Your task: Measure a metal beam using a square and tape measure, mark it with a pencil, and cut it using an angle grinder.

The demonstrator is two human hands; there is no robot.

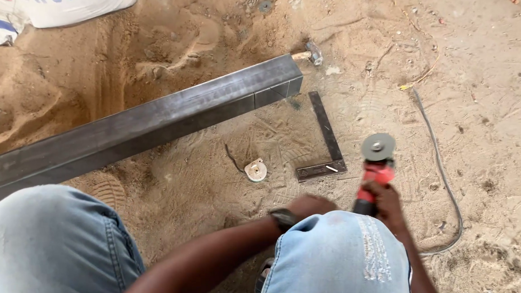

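Note:
I crouch over sandy ground, my knees in light blue jeans at the bottom. My right hand (387,202) grips the red and black body of an angle grinder (377,166), whose grey disc points away from me. My left hand (310,205), with a dark watch on the wrist, sits just left of the grinder's rear end; my knee hides its fingers. A long dark square steel tube (154,119) lies diagonally across the sand, its open end at upper centre. A steel try square (327,140) lies flat between the tube and the grinder.
A small round tape measure (255,170) lies on the sand left of the square. A hammer (310,52) rests behind the tube's end. The grinder's grey cable (443,173) curves along the right. White sacks (44,12) lie at the upper left.

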